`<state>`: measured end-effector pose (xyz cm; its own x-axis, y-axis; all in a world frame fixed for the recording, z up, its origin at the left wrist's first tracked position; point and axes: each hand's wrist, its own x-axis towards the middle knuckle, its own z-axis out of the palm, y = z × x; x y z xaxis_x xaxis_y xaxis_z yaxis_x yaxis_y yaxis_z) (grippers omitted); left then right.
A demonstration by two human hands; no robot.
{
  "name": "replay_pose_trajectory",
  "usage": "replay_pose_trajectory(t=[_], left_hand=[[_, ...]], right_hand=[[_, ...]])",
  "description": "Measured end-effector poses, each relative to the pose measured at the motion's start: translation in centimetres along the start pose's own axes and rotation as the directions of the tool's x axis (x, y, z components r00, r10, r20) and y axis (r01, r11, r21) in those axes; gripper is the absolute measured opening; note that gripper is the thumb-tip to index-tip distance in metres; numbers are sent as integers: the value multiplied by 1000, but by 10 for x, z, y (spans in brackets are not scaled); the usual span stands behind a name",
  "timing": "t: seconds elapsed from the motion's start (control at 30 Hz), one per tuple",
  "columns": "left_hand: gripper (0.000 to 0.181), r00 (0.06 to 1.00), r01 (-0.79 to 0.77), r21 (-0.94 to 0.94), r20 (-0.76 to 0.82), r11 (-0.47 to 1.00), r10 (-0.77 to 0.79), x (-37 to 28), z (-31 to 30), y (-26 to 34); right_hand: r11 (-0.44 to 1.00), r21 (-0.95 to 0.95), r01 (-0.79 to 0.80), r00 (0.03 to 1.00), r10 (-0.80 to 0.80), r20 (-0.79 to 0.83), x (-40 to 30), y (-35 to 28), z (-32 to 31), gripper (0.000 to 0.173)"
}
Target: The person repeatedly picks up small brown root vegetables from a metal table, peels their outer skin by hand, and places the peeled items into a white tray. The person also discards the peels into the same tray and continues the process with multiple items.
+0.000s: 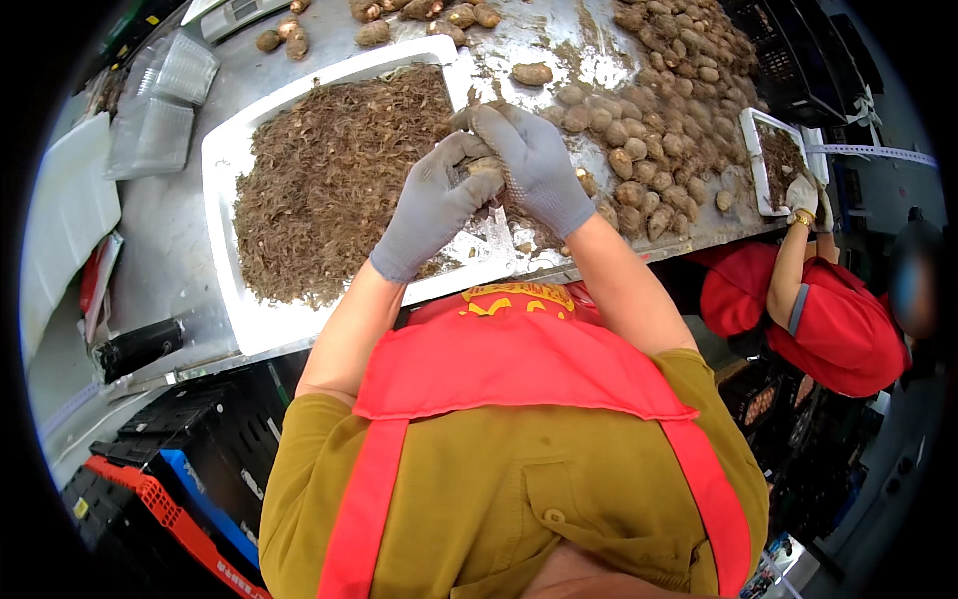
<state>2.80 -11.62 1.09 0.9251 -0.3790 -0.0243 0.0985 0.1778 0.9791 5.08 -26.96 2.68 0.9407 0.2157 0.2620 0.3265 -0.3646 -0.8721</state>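
Note:
Both of my hands wear grey knit gloves and meet over the right side of a white foam tray (218, 224). My left hand (441, 201) is shut around a small brown taro corm (485, 165), which my fingers partly hide. My right hand (528, 161) closes over the same corm from the right, its fingertips bent at the far end. The tray holds a thick layer of brown fibrous peelings (337, 180). A piece of clear plastic (499, 233) lies just below my hands.
A large heap of hairy taro corms (673, 127) covers the right side of the metal table (161, 232). Clear plastic boxes (161, 112) and a scale (232, 19) stand left. At right, a co-worker's gloved hand (802, 195) touches a smaller foam tray (754, 161). Black crates (202, 427) stand below.

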Motion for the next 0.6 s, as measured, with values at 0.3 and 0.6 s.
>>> replay_pose_trajectory(t=[0.3, 0.6], left_hand=[[29, 996, 64, -221, 77, 973, -48, 1, 1, -9], [39, 976, 62, -544, 209, 837, 63, 10, -19, -23]], right_hand=[[980, 152, -125, 981, 146, -131, 12, -6, -6, 38], [861, 508, -37, 985, 116, -126, 4, 12, 2, 46]])
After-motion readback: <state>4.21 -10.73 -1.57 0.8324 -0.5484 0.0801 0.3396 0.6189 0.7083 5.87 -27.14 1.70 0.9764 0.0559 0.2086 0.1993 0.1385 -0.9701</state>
